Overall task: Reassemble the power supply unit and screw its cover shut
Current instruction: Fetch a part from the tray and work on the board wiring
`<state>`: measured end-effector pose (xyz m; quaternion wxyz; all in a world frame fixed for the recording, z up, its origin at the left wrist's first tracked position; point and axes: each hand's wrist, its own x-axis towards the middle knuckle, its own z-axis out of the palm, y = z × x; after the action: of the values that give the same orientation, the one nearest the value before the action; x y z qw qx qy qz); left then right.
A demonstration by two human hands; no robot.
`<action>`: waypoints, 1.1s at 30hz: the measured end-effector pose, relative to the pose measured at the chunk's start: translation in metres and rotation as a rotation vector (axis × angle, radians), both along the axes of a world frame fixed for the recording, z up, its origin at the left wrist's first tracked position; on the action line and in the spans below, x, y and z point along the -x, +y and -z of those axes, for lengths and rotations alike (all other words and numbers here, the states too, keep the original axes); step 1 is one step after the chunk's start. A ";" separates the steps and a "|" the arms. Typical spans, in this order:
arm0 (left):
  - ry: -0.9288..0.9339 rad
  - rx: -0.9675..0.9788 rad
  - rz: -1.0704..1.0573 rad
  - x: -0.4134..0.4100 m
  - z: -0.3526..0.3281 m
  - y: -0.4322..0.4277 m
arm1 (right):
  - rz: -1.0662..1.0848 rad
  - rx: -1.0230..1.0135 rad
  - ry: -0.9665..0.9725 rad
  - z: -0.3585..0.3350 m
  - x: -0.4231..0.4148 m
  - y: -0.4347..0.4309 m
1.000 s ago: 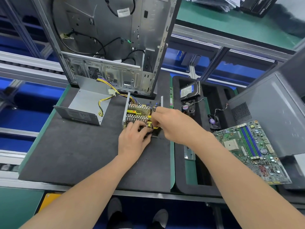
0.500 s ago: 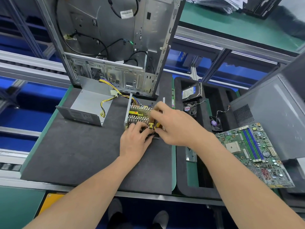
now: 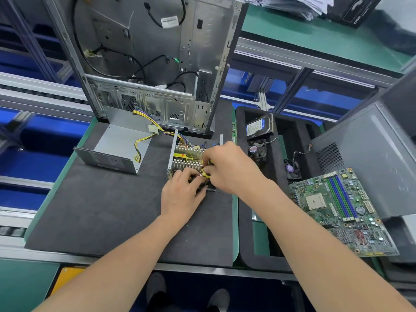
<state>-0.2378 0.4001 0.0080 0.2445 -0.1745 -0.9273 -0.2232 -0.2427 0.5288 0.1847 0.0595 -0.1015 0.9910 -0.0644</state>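
Both busy: left hand (image 3: pixel 181 194) braces the open power supply (image 3: pixel 188 159), fingers curled; right hand (image 3: pixel 227 167) pinches a yellow part (image 3: pixel 206 175) inside; cover (image 3: pixel 117 146) waits aside.

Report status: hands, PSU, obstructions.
Both hands, left hand and right hand, on open PSU board, grip unclear. Cover off, lying left. Nothing blocking.

No lettering sharp enough to read anywhere. White tag (image 3: pixel 169 19) on a black cable inside the computer case: printed lines, blurred. Blue-and-white label on the hard drive (image 3: pixel 258 127): illegible. White characters on the black box (image 3: pixel 356 9) at the top right: cut off, undecipherable. Red hand-drawn mark on the yellow transformer (image 3: pixel 184 156).
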 end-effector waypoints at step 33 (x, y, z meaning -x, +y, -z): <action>-0.737 0.254 0.399 0.027 -0.117 0.019 | 0.525 1.273 -0.243 0.028 0.017 0.114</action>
<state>-0.2644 0.4191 0.1250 -0.1740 -0.2876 -0.9208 -0.1978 -0.2598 0.6426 0.1566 0.0814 0.1343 0.7386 -0.6556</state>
